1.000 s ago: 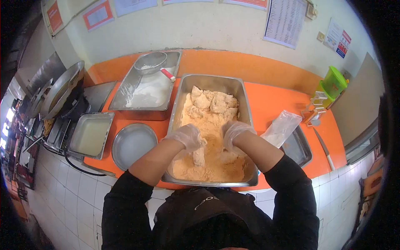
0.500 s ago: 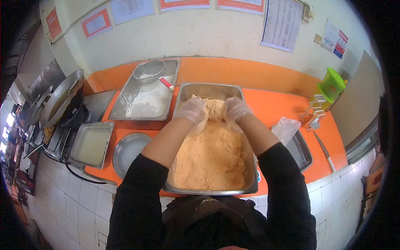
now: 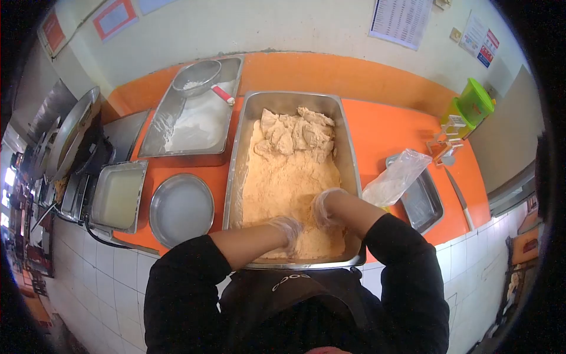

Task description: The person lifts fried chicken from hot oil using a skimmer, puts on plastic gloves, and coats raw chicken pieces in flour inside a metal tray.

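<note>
A deep steel pan [image 3: 234, 177] holds orange-tan breading flour [image 3: 283, 189]. Coated lumpy pieces [image 3: 298, 133] are heaped at its far end; what lies under the coating is hidden. My left hand [image 3: 288, 232], in a clear plastic glove, presses into the flour near the pan's front. Also gloved, my right hand [image 3: 328, 206] is dug into the flour just right of it and a little farther away. Flour and the hands themselves hide the fingers of both, so whether they grip anything does not show.
Left of the pan are a tray of white flour [image 3: 197, 127] with a red-handled sieve [image 3: 197, 78], a bowl of cloudy liquid [image 3: 181, 209] and a pale-liquid tray [image 3: 118, 197]. Rightward lie a plastic bag [image 3: 401, 177], a dark tray [image 3: 423, 206] and a knife [image 3: 457, 192].
Both hands have come from the pan's far end toward its front and down into the flour. The heap of coated pieces at the far end is now uncovered. The view has tilted down slightly.
</note>
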`<state>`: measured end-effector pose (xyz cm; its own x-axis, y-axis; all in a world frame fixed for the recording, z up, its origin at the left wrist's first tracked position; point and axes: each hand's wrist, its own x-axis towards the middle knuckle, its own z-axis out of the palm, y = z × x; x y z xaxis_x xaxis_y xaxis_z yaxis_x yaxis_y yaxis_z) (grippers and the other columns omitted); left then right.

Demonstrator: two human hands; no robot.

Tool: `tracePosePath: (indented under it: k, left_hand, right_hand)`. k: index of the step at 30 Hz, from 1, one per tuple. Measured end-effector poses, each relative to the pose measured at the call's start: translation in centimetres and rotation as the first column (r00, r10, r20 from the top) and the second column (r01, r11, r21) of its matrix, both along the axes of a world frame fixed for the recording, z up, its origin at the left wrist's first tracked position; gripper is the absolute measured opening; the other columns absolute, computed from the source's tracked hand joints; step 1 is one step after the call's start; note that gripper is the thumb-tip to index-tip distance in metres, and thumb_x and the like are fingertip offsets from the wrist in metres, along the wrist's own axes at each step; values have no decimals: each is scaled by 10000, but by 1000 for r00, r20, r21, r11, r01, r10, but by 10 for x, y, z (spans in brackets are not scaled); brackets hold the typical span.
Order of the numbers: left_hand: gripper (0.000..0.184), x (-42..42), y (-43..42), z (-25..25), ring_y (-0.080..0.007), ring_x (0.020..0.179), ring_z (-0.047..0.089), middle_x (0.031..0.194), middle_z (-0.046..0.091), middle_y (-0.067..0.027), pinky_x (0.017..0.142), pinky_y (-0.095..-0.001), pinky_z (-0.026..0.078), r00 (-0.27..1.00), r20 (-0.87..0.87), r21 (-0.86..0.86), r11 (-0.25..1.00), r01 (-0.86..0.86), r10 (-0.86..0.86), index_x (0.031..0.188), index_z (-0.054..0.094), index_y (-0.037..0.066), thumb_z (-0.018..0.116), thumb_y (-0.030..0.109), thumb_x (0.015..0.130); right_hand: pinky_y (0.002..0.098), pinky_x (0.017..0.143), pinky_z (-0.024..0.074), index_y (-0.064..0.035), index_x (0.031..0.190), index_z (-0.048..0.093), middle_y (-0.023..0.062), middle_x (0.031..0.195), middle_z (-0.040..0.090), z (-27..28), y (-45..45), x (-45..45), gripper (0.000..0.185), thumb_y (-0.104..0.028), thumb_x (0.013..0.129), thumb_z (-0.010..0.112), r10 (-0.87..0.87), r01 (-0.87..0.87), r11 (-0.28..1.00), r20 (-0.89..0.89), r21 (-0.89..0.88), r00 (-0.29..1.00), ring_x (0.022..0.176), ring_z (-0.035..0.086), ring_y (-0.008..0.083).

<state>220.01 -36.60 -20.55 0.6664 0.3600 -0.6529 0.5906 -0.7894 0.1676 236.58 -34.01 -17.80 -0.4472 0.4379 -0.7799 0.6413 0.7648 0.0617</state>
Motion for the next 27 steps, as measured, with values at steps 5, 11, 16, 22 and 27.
tracePosePath:
  k: [5,11,16,22,27]
  left_hand:
    - [303,0,21,-67,-271,825,625,895,642,-154,686,-391,498,1000,23,-42,999,1,0,859,668,42,705,216,614]
    - [298,-10,51,-20,-290,874,610,956,621,-176,719,-380,491,970,10,44,969,-244,244,929,636,9,636,175,681]
    - [421,-29,95,-19,-304,964,581,1082,573,-182,789,-391,477,937,140,52,943,-329,319,1088,549,7,595,190,712]
    - [407,-22,34,54,-314,996,569,1086,574,-178,833,-395,466,828,87,116,820,-561,554,1116,528,11,548,168,742]
    - [367,-10,30,-16,-307,981,577,1079,578,-185,823,-385,465,884,135,155,872,-465,447,1061,589,41,581,223,742]
  right_hand:
    - [335,666,506,-65,938,592,84,892,643,21,7,6,312,-194,663,659,6,-7,998,15,61,1000,861,620,225]
    - [346,663,502,-53,980,557,105,843,640,47,8,14,356,-211,675,651,-493,601,791,-464,113,736,858,623,251]
    - [329,660,501,-56,905,614,111,820,644,20,8,20,297,-185,643,668,-363,508,802,-419,315,833,836,626,254]
    - [328,656,505,-65,897,644,89,839,652,-37,-49,-59,288,-142,622,680,-240,239,971,-211,-30,948,815,628,212]
    - [331,652,508,-73,854,668,68,820,658,-89,-35,-57,267,-128,595,703,-176,183,983,-340,-12,924,787,622,181]
